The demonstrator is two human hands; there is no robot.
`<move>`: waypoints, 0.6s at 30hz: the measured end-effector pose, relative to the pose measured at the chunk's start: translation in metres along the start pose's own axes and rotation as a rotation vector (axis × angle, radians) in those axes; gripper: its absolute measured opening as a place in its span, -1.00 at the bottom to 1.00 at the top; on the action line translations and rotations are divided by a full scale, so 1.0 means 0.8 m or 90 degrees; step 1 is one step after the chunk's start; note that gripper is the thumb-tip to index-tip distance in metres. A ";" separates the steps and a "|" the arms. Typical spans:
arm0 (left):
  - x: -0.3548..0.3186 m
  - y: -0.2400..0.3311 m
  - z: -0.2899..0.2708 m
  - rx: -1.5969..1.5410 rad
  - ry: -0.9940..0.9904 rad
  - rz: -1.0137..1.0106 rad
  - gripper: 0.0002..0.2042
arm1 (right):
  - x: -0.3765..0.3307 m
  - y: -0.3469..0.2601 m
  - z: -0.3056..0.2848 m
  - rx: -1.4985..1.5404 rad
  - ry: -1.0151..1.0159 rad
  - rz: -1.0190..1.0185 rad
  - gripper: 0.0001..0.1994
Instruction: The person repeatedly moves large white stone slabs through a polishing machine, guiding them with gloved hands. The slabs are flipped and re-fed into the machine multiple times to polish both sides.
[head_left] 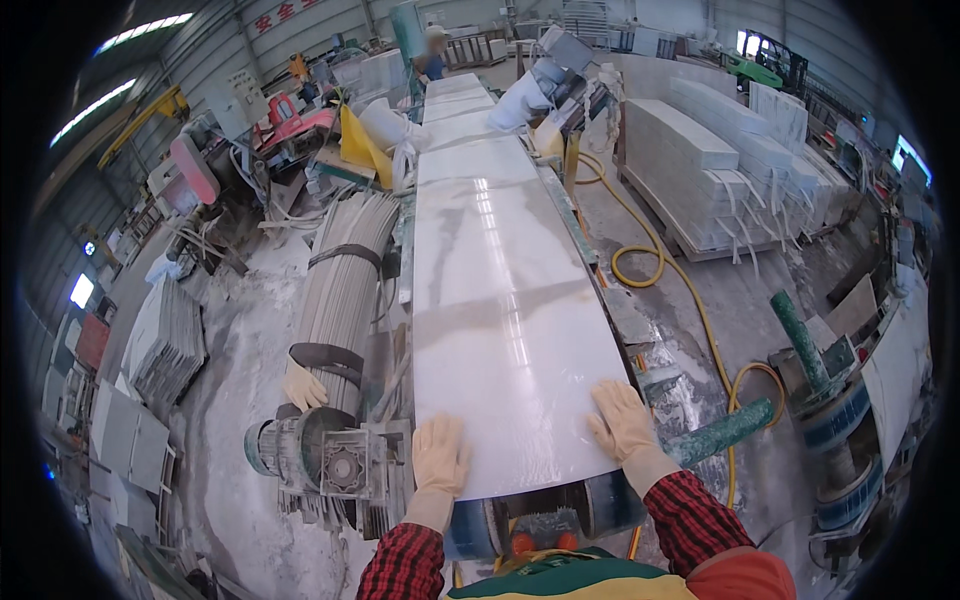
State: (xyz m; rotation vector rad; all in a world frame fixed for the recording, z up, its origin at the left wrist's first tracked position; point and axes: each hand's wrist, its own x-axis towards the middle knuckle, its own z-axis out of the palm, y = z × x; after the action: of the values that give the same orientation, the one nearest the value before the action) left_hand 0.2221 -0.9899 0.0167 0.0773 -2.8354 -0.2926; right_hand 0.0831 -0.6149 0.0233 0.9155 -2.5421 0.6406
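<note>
A polished white stone slab with grey veining lies flat on a roller conveyor, its near end toward me. My left hand, in a cream rubber glove, rests on the slab's near left edge with fingers extended. On the near right edge my right hand, gloved alike, lies with its fingers spread. Neither hand is wrapped around anything. Under the slab's near end shows a dark blue roller. Beyond it, another pale slab follows in line on the conveyor.
A motor with gearbox juts out left of the conveyor, a loose glove above it. Strapped thin stone strips lean alongside. On the right are a yellow hose, green pipe and stacked stone blocks. A person stands far off.
</note>
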 end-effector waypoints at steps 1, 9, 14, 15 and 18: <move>0.000 0.001 0.000 -0.003 0.003 -0.003 -0.40 | -0.002 0.002 0.001 -0.010 0.003 -0.001 -0.45; 0.000 0.012 -0.011 -0.006 -0.022 -0.027 -0.36 | -0.005 -0.003 0.004 -0.054 -0.005 0.010 -0.39; -0.007 0.011 -0.006 0.023 -0.005 -0.026 -0.36 | -0.012 -0.003 0.001 -0.061 -0.008 0.004 -0.35; -0.008 0.013 -0.006 0.037 -0.002 -0.027 -0.36 | -0.014 -0.002 0.000 -0.066 -0.009 0.001 -0.34; -0.013 0.008 -0.005 0.020 -0.024 -0.032 -0.35 | -0.010 -0.012 -0.010 -0.049 -0.057 0.015 -0.31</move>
State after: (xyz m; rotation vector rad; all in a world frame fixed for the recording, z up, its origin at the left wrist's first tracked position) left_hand 0.2327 -0.9833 0.0189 0.1523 -2.8786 -0.2621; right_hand 0.0966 -0.6131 0.0285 0.9081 -2.6408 0.5146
